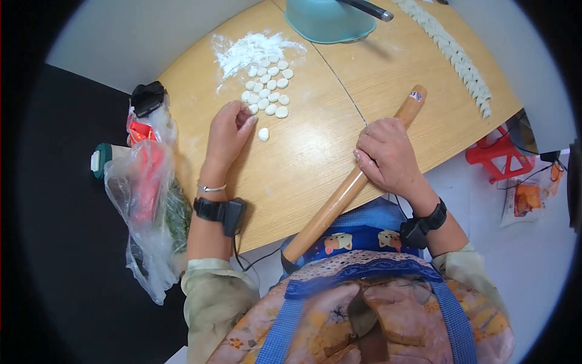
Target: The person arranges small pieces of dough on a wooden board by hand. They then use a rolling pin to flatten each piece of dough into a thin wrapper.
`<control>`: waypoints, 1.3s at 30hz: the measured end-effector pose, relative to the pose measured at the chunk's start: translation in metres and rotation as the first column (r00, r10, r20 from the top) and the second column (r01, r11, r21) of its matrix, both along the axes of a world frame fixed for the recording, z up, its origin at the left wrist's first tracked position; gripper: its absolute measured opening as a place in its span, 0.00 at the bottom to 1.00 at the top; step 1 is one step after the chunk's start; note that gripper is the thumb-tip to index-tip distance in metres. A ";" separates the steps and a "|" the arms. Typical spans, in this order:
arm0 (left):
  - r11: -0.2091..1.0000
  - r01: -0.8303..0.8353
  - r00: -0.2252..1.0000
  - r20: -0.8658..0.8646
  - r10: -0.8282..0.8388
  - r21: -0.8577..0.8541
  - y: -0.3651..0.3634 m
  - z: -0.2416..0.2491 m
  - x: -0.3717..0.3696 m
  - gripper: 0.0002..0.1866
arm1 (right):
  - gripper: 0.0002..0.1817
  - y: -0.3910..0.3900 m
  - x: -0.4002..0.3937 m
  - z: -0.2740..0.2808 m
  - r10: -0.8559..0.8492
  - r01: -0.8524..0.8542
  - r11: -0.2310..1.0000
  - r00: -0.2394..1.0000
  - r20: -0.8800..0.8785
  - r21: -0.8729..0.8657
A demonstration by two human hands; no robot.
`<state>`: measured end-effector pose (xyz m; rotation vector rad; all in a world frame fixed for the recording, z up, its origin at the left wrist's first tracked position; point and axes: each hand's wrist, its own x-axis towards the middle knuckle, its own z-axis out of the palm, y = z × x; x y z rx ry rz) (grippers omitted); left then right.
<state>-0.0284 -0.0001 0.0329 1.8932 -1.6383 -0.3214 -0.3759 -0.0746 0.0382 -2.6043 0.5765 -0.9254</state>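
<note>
Rolling pin (330, 209) lies gripped beneath the right hand (388, 153); unclear whether left hand (228, 134) grips.

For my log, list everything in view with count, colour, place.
table: one, light wood, centre
dough pieces: about twenty, white, left half
flour: one patch, white, far left
rolling pin: one, brown, across near edge
bowl: one, turquoise, far edge
utensil handle: one, black, over bowl
folded dough: one row, white, far right
plastic bag: one, clear, table's left
unclear item: one, black, table's left edge
stool: one, red, right floor
packet: one, mostly white, beside stool
apron: one, blue, on wearer
wrist devices: two, black, forearms
left hand: one, bare, near dough pieces
right hand: one, bare, gripping rolling pin
</note>
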 end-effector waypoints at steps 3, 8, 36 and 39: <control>0.989 0.017 0.987 0.162 0.007 -0.146 -0.024 -0.001 0.001 0.10 | 0.06 0.001 0.000 -0.001 -0.001 0.001 1.000 1.000 0.002 -0.007; 0.940 0.266 0.912 0.371 -0.174 -0.215 -0.046 0.014 -0.012 0.23 | 0.05 -0.001 -0.002 -0.003 -0.005 0.005 1.000 0.999 0.037 -0.005; 0.946 0.176 0.980 0.042 -0.194 0.273 0.011 0.035 -0.018 0.14 | 0.05 -0.001 -0.005 -0.010 -0.008 0.009 1.000 0.998 0.062 -0.018; 0.948 0.172 0.980 0.054 -0.193 0.269 0.012 0.034 -0.020 0.13 | 0.06 0.000 -0.005 -0.010 -0.012 0.013 1.000 0.998 0.062 -0.010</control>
